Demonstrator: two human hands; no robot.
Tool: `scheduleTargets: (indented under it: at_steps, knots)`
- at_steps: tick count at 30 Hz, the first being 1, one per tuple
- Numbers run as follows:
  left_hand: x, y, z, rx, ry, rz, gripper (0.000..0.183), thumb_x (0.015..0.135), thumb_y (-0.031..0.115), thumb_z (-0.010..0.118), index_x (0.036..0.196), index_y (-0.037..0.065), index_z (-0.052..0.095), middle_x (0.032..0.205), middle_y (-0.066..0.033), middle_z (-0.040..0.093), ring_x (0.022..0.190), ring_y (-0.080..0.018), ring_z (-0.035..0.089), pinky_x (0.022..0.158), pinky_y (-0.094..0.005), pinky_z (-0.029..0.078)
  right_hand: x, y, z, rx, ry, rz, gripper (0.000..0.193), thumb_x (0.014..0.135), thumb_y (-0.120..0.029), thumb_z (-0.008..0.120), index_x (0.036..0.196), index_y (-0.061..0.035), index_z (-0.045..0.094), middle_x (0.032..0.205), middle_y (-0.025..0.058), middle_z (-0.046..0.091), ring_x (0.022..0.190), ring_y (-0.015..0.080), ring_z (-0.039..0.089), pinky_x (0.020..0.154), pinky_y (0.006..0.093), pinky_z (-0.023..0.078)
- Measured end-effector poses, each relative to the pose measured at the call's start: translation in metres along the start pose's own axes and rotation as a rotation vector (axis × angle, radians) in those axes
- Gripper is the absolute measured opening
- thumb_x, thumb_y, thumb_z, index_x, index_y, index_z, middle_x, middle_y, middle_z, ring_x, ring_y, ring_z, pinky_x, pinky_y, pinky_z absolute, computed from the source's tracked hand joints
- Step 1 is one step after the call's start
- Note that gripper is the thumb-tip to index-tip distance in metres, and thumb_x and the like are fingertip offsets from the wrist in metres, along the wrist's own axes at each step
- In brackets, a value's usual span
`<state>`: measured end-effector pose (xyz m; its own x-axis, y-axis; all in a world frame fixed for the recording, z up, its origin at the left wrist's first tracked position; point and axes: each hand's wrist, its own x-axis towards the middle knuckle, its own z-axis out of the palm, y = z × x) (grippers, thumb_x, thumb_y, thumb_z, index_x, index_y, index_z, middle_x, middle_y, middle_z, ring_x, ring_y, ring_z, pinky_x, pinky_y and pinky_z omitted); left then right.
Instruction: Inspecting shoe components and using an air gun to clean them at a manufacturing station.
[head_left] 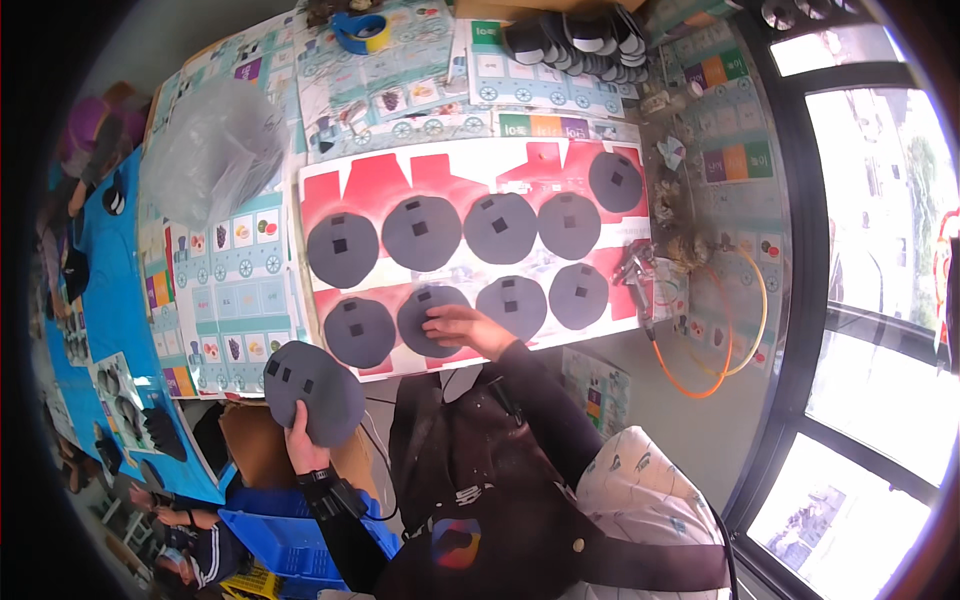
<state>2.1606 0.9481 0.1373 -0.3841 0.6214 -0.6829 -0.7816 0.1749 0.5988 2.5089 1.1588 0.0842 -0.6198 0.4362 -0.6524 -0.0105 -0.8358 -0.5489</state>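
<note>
My left hand (306,446) is closed on a dark grey round disc (335,395) at the table's front left edge, the thumb over its face. Three small dark squares show on it; whether other discs lie beneath I cannot tell. Stretched over the table, my right hand (470,330) rests its fingers on a grey disc (425,328) in the near row and covers part of it. Several like discs lie in two rows on a red and white board (370,185), most with a small dark square near the middle; one more disc (615,183) is at the board's far right.
Clear plastic bags (220,150) lie at the far left, and blue tape (358,32) at the back. Dark curved pieces (580,45) are piled at the back right. A spray gun (638,280) with an orange hose lies right of the board. Below left is a blue crate (290,545).
</note>
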Motion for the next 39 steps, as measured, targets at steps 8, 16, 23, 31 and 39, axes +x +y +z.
scheduleTargets:
  at_steps: [8,16,23,31,39]
  knots:
    - [-0.045,-0.052,0.099,0.095,-0.032,0.089,0.043,0.107,0.016,0.06,0.146,0.002,0.053,0.141,-0.013,0.061,0.126,-0.0308,0.062,0.11,-0.0485,0.05,-0.07,-0.029,-0.132,0.113,0.014,0.044,0.044,0.105,-0.021,0.054,0.142,0.0021,0.054,0.135,0.0226,0.066,0.125,0.0314,0.066,0.109,0.0421,0.05]
    - [-0.052,-0.082,0.188,0.046,-0.175,0.137,0.043,0.101,0.008,0.068,0.141,0.002,0.057,0.135,-0.0087,0.064,0.121,-0.0242,0.064,0.103,-0.0415,0.053,-0.132,0.003,-0.26,0.118,0.285,-0.142,0.031,0.103,-0.023,0.058,0.124,-0.0001,0.061,0.113,0.0208,0.073,0.097,0.0314,0.075,0.086,0.039,0.058]
    - [0.002,0.066,0.228,-0.079,-0.159,0.451,0.049,0.102,0.02,0.07,0.143,-0.001,0.053,0.136,-0.0133,0.063,0.122,-0.0278,0.064,0.103,-0.0449,0.054,-0.179,-0.104,-0.204,-0.149,0.295,-0.451,0.021,0.101,-0.011,0.064,0.119,-0.0018,0.065,0.103,0.0112,0.075,0.092,0.0205,0.074,0.086,0.0314,0.058]
    - [0.169,0.241,0.24,-0.169,-0.178,0.677,0.043,0.098,0.015,0.074,0.138,0.005,0.06,0.135,-0.0084,0.066,0.126,-0.0262,0.063,0.106,-0.0455,0.052,-0.237,-0.113,-0.159,-0.134,0.617,-0.537,0.02,0.1,-0.012,0.065,0.117,-0.0013,0.066,0.098,0.0088,0.074,0.087,0.0181,0.072,0.08,0.0292,0.056]
    - [0.297,0.185,0.109,0.739,0.498,0.955,0.058,0.09,0.019,0.081,0.139,0.002,0.054,0.122,-0.0183,0.063,0.099,-0.0251,0.065,0.088,-0.0383,0.055,-0.278,-0.037,-0.177,-0.067,0.85,-0.386,0.019,0.101,-0.013,0.065,0.116,-0.0009,0.066,0.094,0.007,0.073,0.084,0.016,0.071,0.076,0.0273,0.057]
